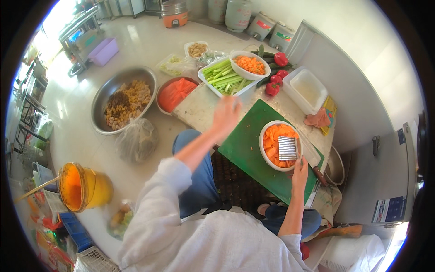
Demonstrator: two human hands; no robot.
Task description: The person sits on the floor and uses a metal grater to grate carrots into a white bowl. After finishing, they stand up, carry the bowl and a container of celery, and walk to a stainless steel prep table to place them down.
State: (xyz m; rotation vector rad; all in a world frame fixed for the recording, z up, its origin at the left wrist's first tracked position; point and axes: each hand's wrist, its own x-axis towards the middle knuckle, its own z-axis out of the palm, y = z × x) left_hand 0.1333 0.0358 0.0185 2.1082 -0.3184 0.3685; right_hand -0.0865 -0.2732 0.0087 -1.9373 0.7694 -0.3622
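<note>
My right hand [299, 169] touches the lower right rim of a white bowl [262, 149] on the green cutting board [244, 142]; its fingertips are partly hidden, so its hold is unclear. Cut orange carrot pieces [271, 140] fill the bowl, and a corrugated metal crinkle cutter blade [287, 148] lies on them. My left hand [227, 114] is blurred above the table, just below a white tray [221, 93] of cut celery stalks [222, 75]. A smaller white bowl [242, 70] of diced carrot [250, 64] rests on the tray's right side. A cleaver with a wooden handle [319, 176] lies right of the bowl.
Red peppers [272, 89], cucumbers and a clear plastic container [307, 90] are at the table's far right. Left of the table stand a large metal basin [98, 115] of chopped food, a knotted plastic bag [137, 141] and a yellow bucket [98, 188]. A metal cabinet [370, 176] borders the right.
</note>
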